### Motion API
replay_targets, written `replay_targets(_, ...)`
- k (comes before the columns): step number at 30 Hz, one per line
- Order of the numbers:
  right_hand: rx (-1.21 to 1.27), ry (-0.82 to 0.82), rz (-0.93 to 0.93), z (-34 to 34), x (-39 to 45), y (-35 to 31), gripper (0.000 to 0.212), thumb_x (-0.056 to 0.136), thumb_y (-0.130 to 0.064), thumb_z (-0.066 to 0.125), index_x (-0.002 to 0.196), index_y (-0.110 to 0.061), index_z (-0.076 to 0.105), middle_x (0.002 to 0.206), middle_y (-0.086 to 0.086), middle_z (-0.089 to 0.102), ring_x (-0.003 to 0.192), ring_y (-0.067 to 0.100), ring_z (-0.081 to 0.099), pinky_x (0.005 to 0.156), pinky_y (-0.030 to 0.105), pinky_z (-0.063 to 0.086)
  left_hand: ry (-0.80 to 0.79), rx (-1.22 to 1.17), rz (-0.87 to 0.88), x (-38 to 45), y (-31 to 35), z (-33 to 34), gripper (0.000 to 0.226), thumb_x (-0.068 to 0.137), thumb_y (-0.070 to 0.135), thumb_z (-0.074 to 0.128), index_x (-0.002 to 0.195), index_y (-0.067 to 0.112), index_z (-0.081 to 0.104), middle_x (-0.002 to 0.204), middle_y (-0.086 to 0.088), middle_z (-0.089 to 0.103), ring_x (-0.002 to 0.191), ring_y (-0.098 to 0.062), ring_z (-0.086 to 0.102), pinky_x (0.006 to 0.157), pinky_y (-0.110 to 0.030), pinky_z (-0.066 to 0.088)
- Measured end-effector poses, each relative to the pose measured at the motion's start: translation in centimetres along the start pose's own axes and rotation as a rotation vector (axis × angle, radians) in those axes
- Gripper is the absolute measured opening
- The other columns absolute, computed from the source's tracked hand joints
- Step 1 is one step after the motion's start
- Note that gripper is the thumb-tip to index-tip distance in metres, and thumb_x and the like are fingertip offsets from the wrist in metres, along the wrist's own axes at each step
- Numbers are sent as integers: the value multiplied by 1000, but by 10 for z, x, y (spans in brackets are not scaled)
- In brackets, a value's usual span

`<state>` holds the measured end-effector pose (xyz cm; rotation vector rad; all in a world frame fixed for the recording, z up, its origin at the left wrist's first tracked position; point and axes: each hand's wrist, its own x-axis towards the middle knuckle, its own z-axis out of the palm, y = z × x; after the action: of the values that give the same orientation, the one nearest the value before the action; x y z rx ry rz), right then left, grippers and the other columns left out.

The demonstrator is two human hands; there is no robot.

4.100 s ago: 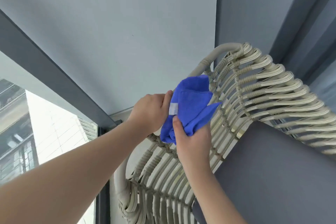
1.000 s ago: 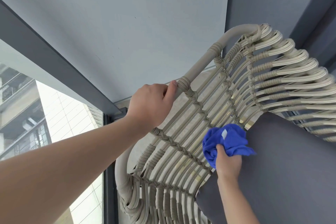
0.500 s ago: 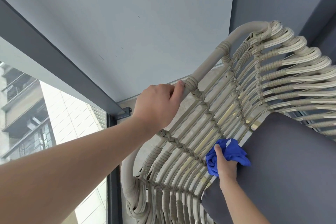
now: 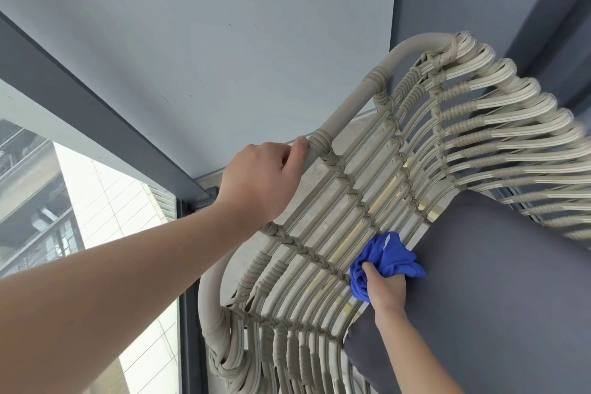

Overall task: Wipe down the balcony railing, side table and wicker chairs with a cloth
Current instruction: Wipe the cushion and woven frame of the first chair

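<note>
Your left hand (image 4: 259, 182) is curled round the top rail of the chair (image 4: 358, 112), steadying it, and your right hand (image 4: 385, 289) has the cloth (image 4: 383, 261) bunched in its fingers, pressed to the slats right where they meet the cushion (image 4: 499, 281). Those slats run long, up and away from the cloth toward the rail. The right hand is the nearer one, so the wipe looks set to follow them up.

Person: two bare forearms, no sleeves.
Left hand (image 4: 259, 182) and right hand (image 4: 385, 289) ungloved; no rings, watch or markings.
</note>
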<state>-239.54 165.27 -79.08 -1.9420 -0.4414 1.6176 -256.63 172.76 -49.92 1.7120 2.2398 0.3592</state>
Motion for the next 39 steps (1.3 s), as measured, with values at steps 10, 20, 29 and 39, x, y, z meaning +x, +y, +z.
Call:
replay_targets(10,322,-108,-120,6,-71,-44,21,97,-4,66,112,-19,63,98,-3,69,88,11,67,73,23,49,14,38,10,0,-1,2,62,107,52,30,60,11,34,51,-10,39,53,-30,42,51,-35,33)
replay_targets(20,479,-175,-316,15,-144,-109,24,96,-2,66,112,-20,65,82,-14,72,68,-6,66,57,10,49,40,96,14,0,1,2,62,108,49,29,59,12,31,51,-7,34,53,-31,39,52,-35,28)
replay_targets(29,515,-382,-540,26,-211,-146,27,96,6,63,111,-16,59,73,-21,66,68,-2,62,62,13,50,64,118,-9,-2,6,1,63,107,49,30,57,11,34,51,-7,39,55,-29,41,51,-35,26)
replay_targets(39,500,-168,-451,-2,-173,-99,29,96,3,66,114,-19,65,87,-20,74,85,-1,70,71,13,53,82,153,-22,-6,7,-1,52,106,38,31,62,11,36,55,-9,39,55,-28,37,50,-34,21)
